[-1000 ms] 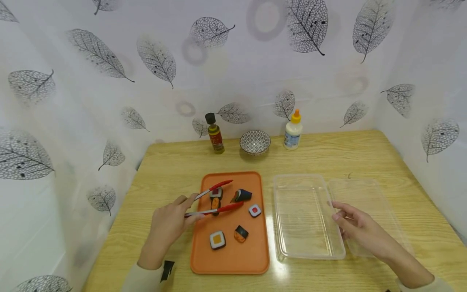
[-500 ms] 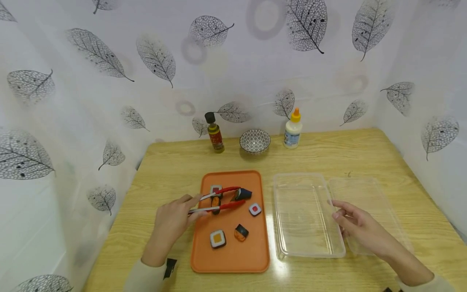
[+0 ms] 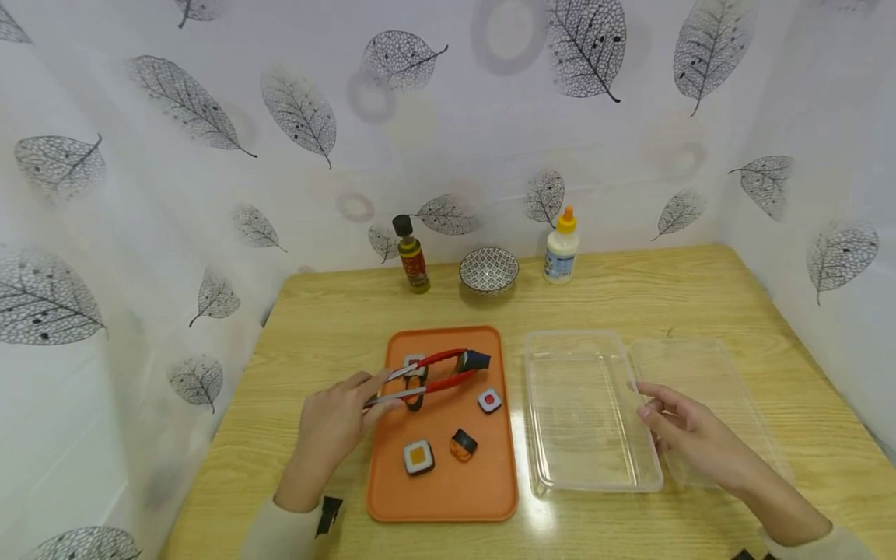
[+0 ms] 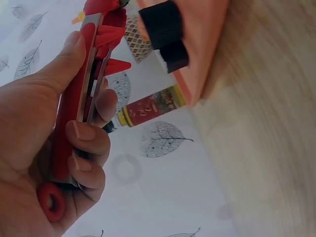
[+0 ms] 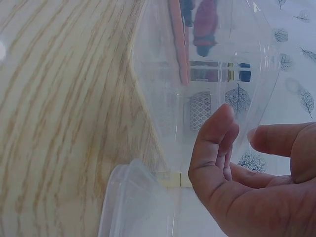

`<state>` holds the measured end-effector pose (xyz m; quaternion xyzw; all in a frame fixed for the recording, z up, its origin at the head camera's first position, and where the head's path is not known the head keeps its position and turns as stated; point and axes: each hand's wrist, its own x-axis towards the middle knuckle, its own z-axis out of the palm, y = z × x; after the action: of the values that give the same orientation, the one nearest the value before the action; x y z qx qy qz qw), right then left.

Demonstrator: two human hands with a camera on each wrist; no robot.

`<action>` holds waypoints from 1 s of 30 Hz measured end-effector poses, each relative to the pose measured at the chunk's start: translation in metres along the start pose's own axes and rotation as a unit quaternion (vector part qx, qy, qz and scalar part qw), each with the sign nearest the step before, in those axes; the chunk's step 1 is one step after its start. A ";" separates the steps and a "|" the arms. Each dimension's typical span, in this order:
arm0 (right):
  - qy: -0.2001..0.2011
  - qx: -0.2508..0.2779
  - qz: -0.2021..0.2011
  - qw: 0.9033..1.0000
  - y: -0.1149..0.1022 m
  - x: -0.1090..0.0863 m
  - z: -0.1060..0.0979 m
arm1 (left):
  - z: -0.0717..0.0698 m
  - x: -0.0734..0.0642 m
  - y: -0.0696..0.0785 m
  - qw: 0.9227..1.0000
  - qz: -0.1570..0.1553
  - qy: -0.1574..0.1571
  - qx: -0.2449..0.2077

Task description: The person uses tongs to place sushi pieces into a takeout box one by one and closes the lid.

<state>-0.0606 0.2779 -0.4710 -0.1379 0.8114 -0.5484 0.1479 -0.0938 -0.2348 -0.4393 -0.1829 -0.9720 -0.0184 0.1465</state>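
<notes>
Over the wooden table [image 3: 336, 319], the left hand [image 3: 332, 422] grips tongs [image 3: 441, 357] now pinching the dark sushi [image 3: 477, 360], shifted rightward

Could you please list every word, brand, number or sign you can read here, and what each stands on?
Nothing can be read with certainty.
Dark-capped bottle: lettering on its red label, too blurred to read.
White bottle: marks on its blue label, too small to read.
</notes>
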 end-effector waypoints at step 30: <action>0.013 0.006 0.031 0.999 -0.004 -0.001 0.003 | -0.006 0.070 0.091 0.973 0.182 0.139 0.039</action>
<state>-0.0579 0.2743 -0.4683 -0.1048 0.8138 -0.5504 0.1545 -0.1214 -0.1260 -0.4147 -0.3467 -0.8924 0.0218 0.2880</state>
